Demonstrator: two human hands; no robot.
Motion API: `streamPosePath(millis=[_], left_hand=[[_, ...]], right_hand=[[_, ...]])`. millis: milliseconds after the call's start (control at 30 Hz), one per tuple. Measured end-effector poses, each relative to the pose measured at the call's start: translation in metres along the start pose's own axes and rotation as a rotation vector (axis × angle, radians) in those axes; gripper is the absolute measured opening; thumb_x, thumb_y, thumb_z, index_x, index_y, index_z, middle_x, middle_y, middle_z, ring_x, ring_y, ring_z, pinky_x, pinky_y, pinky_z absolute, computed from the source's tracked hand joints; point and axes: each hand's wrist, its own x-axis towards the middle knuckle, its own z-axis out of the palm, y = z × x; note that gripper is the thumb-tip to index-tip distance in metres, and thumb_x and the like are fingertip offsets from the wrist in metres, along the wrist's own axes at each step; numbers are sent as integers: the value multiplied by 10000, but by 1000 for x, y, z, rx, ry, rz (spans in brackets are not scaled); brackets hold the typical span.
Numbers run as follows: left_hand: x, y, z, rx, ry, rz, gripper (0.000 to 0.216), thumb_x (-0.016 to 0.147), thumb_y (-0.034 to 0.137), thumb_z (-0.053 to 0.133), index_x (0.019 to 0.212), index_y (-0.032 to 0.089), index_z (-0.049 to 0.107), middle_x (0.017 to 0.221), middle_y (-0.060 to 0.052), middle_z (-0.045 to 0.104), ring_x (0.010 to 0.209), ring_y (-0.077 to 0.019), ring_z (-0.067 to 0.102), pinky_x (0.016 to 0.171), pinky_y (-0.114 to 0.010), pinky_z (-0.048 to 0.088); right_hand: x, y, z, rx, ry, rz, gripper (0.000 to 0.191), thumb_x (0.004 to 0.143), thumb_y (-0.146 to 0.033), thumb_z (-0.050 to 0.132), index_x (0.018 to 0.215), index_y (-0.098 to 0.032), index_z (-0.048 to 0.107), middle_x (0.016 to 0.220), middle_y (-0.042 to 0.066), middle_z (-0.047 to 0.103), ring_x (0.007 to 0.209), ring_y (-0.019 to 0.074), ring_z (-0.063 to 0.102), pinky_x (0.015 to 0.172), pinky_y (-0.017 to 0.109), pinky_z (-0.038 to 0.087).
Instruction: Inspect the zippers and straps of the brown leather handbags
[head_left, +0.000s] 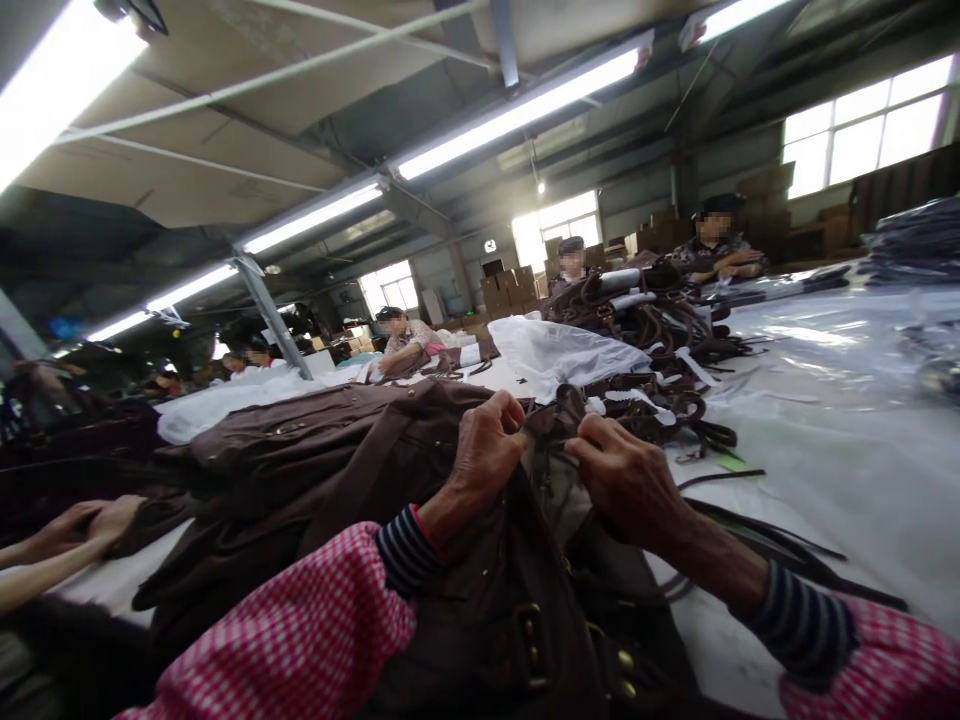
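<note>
A dark brown cloth bag [457, 640] with brass-coloured buckles and rivets lies right in front of me. My left hand [486, 450] has its fingers closed in a pinch on the bag's upper edge. Across from it, my right hand [626, 475] is also closed, gripping the other side of that edge. Between the two hands, crumpled greyish-brown material [559, 450] shows at the opening. The fingertips are partly hidden by the cloth folds. More brown bags [300, 440] are heaped just left of my left hand.
Behind my hands, a pile of brown straps [667, 310] lies beside a white plastic sheet [562, 350]. Loose dark cords [787, 545] trail over the pale tabletop on the right. A co-worker's hands [97, 525] are at the left edge. Other people sit across the table.
</note>
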Motion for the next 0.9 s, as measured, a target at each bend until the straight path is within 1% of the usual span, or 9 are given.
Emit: streamPosePath(millis=[67,167,233,400,500,600,700,800,900], left_hand=[[0,-3,1,0,35,5,150,627,70,619,711,192,593,624,59,544,598,-110,490,561,-232,322],[-2,-5,1,-3,77,6,138,616,61,611,662,185,571,623,60,546,596,-106,485,569,-234,330],[0,-1,-1,-13,78,12,138,604,53,605,632,181,560,603,63,545,578,-102,475,557,-233,325],[13,10,-7,-62,83,24,145,577,45,607,603,178,555,564,66,530,547,-104,455,516,-232,315],[19,12,-9,-30,79,54,151,565,37,608,591,176,555,564,63,543,550,-105,465,518,-231,322],[18,10,-7,-11,23,55,149,570,36,600,595,177,559,569,62,552,554,-105,473,526,-228,330],[15,9,-3,-38,-2,56,149,583,36,591,615,179,563,586,61,557,569,-106,481,543,-226,336],[14,8,1,-67,-31,52,154,592,36,605,618,177,551,599,58,552,584,-105,484,546,-225,327],[6,3,7,-123,-110,22,114,694,125,673,691,185,576,642,49,577,609,-114,509,562,-224,360]], right_hand=[[3,-9,5,60,-168,58,190,888,-76,517,894,-174,680,970,77,612,859,188,582,652,275,336],[7,-10,17,199,-549,92,144,787,-93,605,860,-179,694,890,54,651,758,170,595,597,272,302],[15,-5,21,249,-660,98,101,746,-113,642,796,-183,695,805,42,659,726,174,605,576,269,291],[49,-8,27,242,-527,196,166,873,-134,535,932,-146,690,1058,153,682,920,247,635,683,297,355],[54,-19,41,327,-526,265,171,879,-120,530,960,-110,681,1011,185,689,889,267,638,697,310,381],[46,-23,49,516,-568,271,129,845,-139,559,864,-108,683,858,116,692,788,236,635,648,276,400],[34,-17,47,735,-566,206,170,818,-152,542,908,-133,684,913,48,699,830,198,640,672,232,441],[17,-11,42,1012,-497,170,270,758,-167,569,1005,-149,676,1015,40,693,914,207,628,748,249,473],[-2,-7,34,1209,-404,257,164,745,-208,616,887,-153,676,883,25,670,826,201,601,699,262,457]])
